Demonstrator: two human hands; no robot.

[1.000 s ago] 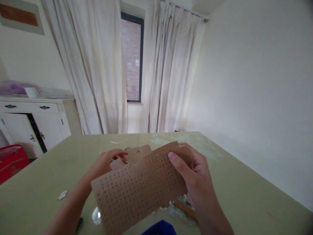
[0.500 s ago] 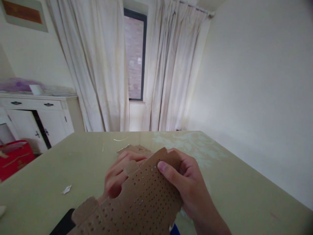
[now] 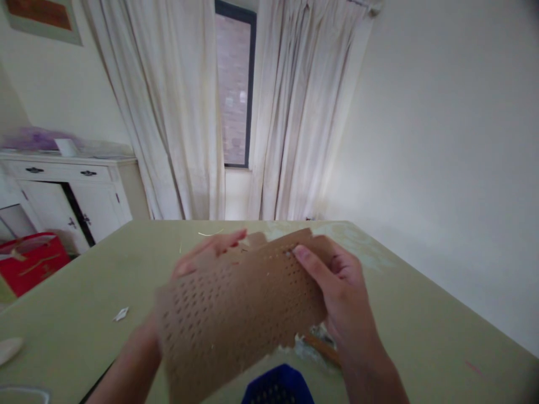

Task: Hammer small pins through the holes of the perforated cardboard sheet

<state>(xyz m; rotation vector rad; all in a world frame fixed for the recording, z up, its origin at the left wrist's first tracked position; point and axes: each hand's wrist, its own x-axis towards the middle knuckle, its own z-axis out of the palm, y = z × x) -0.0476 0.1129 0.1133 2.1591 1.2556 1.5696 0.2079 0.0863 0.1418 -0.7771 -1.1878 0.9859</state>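
A brown cardboard sheet (image 3: 240,303) with rows of small holes and a ragged lower edge is held up tilted over the table. My right hand (image 3: 337,275) grips its upper right corner, thumb on the near face and fingers behind. Behind the sheet's upper left edge is my left hand (image 3: 210,249), blurred, its visible fingers stretched out. Whether it touches the sheet I cannot tell. Below the sheet, at the bottom edge, a dark blue thing (image 3: 278,384) with a holed or dotted face shows in part. Beyond the sheet another cardboard piece (image 3: 256,239) is mostly hidden.
On the pale green table (image 3: 421,336) lie a brown stick-like thing (image 3: 322,349) by some clear plastic, a white scrap (image 3: 121,314), and a whitish object (image 3: 10,349) at the left. A red bag (image 3: 36,264) stands beyond the table, before a white cabinet (image 3: 101,196).
The cardboard sheet has been raised and turned, now showing a straight left edge. My left hand's fingers have straightened away from its tabbed edge. More of the blue thing shows below.
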